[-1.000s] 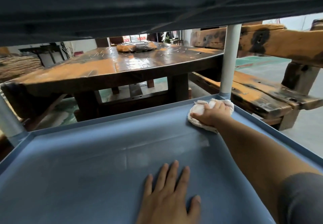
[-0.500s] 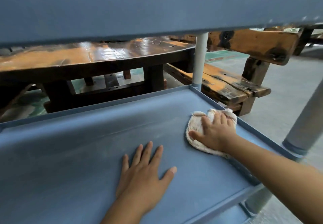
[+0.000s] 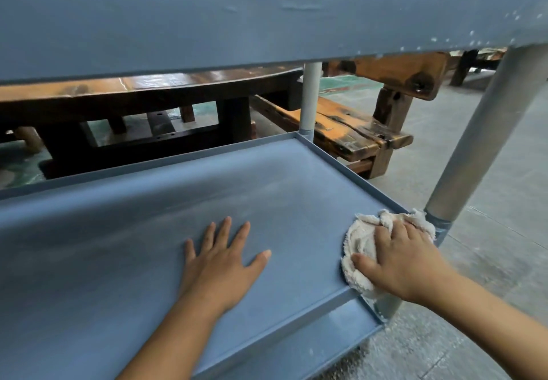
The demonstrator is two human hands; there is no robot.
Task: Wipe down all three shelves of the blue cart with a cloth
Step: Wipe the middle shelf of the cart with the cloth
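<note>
- The blue plastic three-shelf cart (image 3: 267, 24): its top shelf fills the upper view, and the grey upright posts (image 3: 310, 101) stand at its corners.
- The middle blue shelf tray with a raised rim (image 3: 267, 190) looks dusty and streaked; a lower shelf (image 3: 311, 347) shows beneath it.
- The left hand (image 3: 221, 264) lies flat and spread on the tray, holding nothing.
- The right hand (image 3: 400, 261) presses down on the cloth, fingers curled over it.
- The crumpled white terry cloth (image 3: 364, 243) sits at the tray's near right corner, against the rim. It is probably soft, light and easily bunched, best gripped from above under the palm.

wooden table (image 3: 148, 89), bench (image 3: 350, 133), concrete floor (image 3: 489, 261)
</note>
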